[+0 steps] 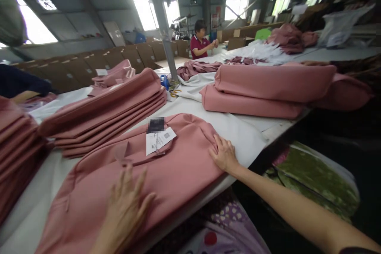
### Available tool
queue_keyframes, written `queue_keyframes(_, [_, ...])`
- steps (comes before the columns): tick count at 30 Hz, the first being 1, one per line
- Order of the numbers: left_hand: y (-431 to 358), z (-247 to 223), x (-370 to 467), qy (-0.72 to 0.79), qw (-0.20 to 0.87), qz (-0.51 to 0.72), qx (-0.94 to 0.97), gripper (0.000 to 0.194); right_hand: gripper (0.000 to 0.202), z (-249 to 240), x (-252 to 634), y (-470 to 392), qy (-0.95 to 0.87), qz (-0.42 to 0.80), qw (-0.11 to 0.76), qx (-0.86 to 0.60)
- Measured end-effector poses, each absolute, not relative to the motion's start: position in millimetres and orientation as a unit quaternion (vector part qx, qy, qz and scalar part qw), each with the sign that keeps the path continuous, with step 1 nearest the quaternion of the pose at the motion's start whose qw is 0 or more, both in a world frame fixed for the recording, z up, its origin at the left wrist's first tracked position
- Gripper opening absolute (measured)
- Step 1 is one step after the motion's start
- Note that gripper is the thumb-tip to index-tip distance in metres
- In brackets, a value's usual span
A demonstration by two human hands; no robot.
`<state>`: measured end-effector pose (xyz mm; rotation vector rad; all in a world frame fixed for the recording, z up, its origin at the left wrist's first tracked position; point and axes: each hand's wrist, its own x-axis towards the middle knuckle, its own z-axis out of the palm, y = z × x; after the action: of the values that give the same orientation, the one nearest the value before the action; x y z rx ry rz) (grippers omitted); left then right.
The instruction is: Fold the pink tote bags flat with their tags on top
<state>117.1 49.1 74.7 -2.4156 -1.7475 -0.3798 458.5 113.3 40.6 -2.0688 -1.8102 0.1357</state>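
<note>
A pink bag [190, 158] with rounded ends lies flattened on the white-covered table in front of me. White paper tags [160, 139] and a dark label [156, 124] lie on its upper side, beside a strap or handle. My left hand [126, 202] rests on the near left part of the bag, slightly blurred, fingers spread and holding nothing. At the bag's right end, my right hand [224, 154] has its fingers bent over the edge and grips the material there.
Folded pink bags form a stack [107, 115] at left, with another pile [18, 154] at the left edge. More pink bags [268, 83] lie at right. A co-worker [201, 43] is behind the table. A grey post [162, 20] rises beyond the stacks, near a blue tape dispenser [164, 81].
</note>
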Motion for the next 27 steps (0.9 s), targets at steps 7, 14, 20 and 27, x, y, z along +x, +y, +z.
queue_keyframes(7, [109, 51, 294, -0.3, -0.067, -0.064, -0.949, 0.095, 0.052, 40, 488, 115, -0.628, 0.205, 0.356, -0.661])
queue_keyframes(14, [103, 26, 302, -0.324, -0.021, -0.107, -0.94, 0.088, 0.054, 24, 551, 160, -0.508, 0.308, 0.381, -0.709])
queue_keyframes(20, [102, 32, 301, -0.315, -0.002, -0.118, -0.942, 0.084, 0.033, 44, 532, 173, -0.542, 0.348, 0.369, -0.671])
queue_keyframes(27, [104, 31, 301, -0.293, 0.034, -0.098, -0.951, 0.077, 0.026, 53, 527, 166, -0.536, 0.369, 0.342, -0.678])
